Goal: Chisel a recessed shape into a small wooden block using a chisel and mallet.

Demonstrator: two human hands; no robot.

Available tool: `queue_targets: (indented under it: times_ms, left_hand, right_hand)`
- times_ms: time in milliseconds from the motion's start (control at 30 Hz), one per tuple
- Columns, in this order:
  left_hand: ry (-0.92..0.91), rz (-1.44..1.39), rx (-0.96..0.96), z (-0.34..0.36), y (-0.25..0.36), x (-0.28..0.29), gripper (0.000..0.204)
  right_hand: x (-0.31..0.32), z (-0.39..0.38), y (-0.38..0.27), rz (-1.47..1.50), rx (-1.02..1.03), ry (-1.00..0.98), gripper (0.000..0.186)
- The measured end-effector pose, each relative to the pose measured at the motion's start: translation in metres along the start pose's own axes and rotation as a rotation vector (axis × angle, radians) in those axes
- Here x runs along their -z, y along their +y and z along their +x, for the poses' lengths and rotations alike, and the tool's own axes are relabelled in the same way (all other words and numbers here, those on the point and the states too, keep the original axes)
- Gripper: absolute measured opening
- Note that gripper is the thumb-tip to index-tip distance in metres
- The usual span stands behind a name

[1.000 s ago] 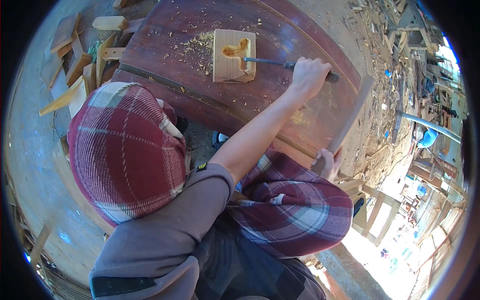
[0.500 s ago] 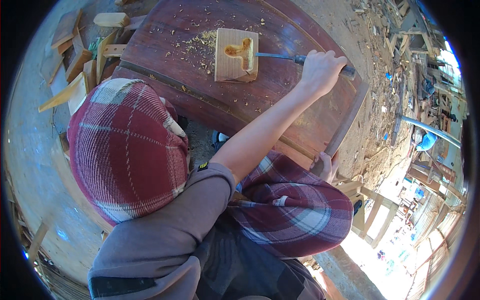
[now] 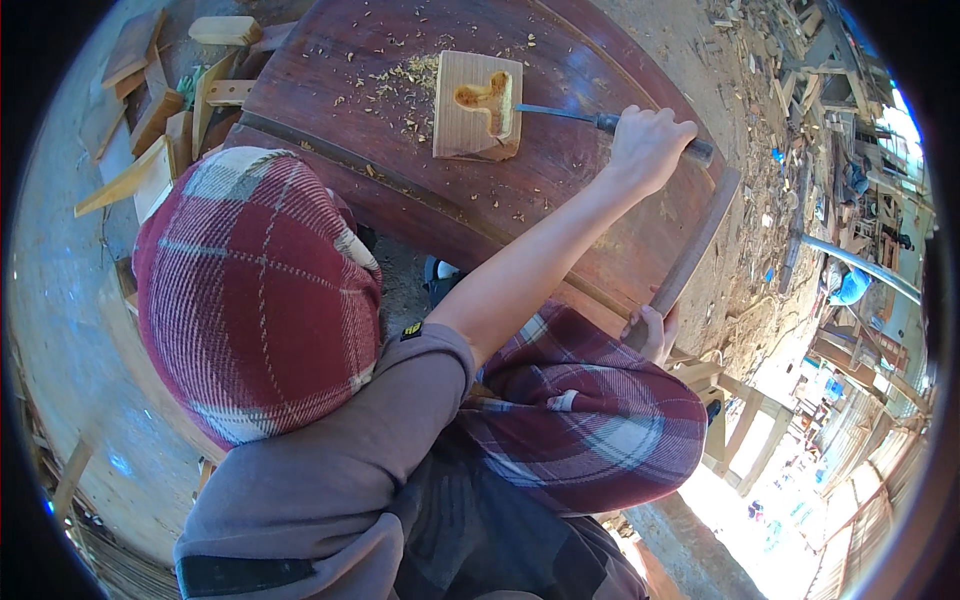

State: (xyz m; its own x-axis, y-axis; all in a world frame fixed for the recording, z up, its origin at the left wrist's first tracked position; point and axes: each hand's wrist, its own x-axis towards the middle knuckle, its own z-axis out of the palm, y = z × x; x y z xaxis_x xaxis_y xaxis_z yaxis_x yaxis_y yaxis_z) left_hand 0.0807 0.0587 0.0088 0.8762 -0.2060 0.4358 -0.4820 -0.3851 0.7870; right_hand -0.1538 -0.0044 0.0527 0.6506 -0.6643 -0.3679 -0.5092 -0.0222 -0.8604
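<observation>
- Many wood shavings (image 3: 408,92), far left: plenty cut already, I'd judge.
- Wooden block (image 3: 457,132) on red-brown tabletop (image 3: 565,165): branched recess (image 3: 483,97) hollowed; right branch looks less finished.
- Chisel (image 3: 560,113) tip at block's right edge, left hand (image 3: 650,150) gripping handle.
- Near right: right hand (image 3: 655,332) grips wooden bar (image 3: 702,240).

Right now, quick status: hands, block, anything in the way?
Left hand closed on chisel, tip at right edge of hollow. Right hand gripping wooden bar. Block on tabletop; loose shavings left of it, chisel on the right.
</observation>
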Motion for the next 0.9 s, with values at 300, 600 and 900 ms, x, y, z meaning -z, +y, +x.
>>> queue_targets:
  times_ms: [300, 600, 900]
  left_hand:
    - [0.037, 0.018, 0.005, 0.002, -0.007, -0.022, 0.011]
    - [0.014, 0.134, 0.013, -0.01, -0.024, -0.042, 0.011]
    - [0.032, 0.11, 0.009, -0.01, -0.019, -0.032, 0.005]
  right_hand:
    - [0.001, 0.023, -0.031, 0.321, 0.369, 0.149, 0.049]
    - [-0.005, 0.049, -0.032, -0.127, 0.256, -0.048, 0.053]
    - [-0.009, 0.046, -0.027, -0.013, 0.227, -0.021, 0.033]
